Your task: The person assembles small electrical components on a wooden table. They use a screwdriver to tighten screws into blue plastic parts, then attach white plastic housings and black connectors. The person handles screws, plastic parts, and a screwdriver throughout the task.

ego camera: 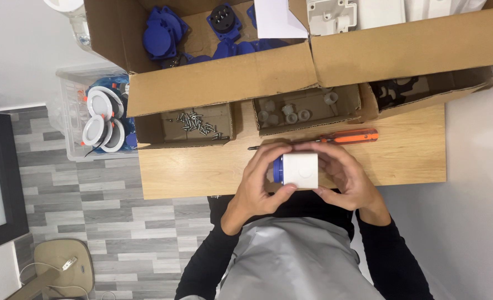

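A white socket [300,170] is held above the counter [202,172] edge, left hand [260,180] and right hand [344,178] fingers clamped on it. Screws [197,123] are contained in a small box [196,125]; caps [285,113] in its neighbour.

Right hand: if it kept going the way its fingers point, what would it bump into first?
The right hand already touches the white box with a blue part. Its fingers point toward the left hand, so it would probably meet that next; depth is unclear.
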